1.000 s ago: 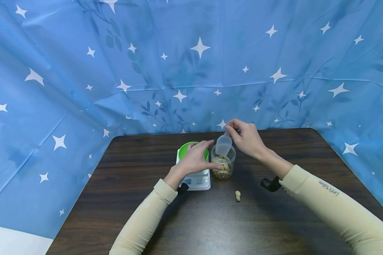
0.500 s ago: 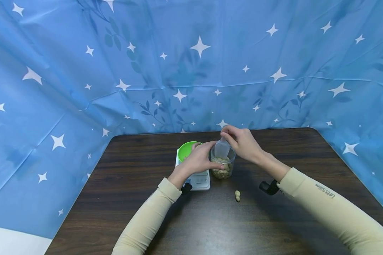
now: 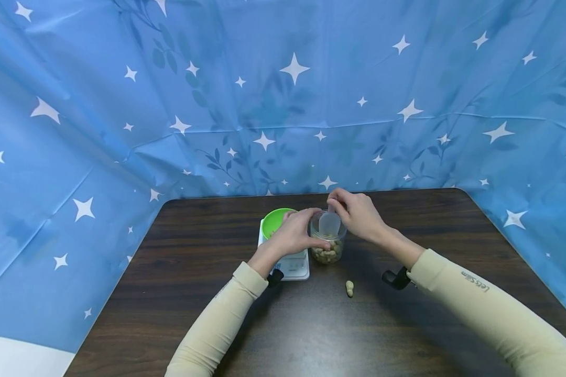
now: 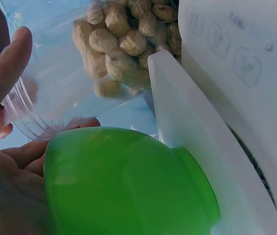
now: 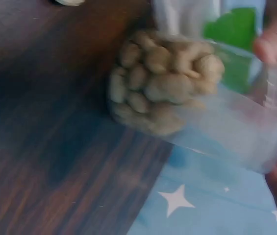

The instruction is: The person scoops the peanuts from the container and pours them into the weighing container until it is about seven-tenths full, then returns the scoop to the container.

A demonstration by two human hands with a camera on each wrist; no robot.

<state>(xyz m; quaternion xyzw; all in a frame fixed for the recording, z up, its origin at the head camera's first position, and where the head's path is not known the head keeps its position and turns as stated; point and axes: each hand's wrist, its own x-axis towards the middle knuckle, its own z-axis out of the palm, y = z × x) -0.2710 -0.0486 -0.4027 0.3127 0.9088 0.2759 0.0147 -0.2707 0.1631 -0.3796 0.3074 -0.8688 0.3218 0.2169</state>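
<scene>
A clear plastic jar (image 3: 340, 251), partly filled with unshelled peanuts (image 4: 123, 44), stands upright on the table. My left hand (image 3: 293, 233) grips it near the rim, thumb on the near side and fingers on the far side. With thumb and fingertips, my right hand (image 3: 358, 212) pinches the handle of a translucent scoop (image 3: 329, 224), whose bowl is down inside the jar above the peanuts. Left of the jar, a green bowl (image 3: 270, 222) sits on a white kitchen scale (image 3: 298, 268); my left hand hides part of both.
One loose peanut (image 3: 349, 288) lies on the dark wooden table (image 3: 311, 330), in front of the jar. A blue star-patterned cloth (image 3: 283, 104) hangs behind the table's far edge.
My right hand has moved down and slightly left, lowering the scoop into the jar. My left hand has shifted a little right and now grips the jar near its rim.
</scene>
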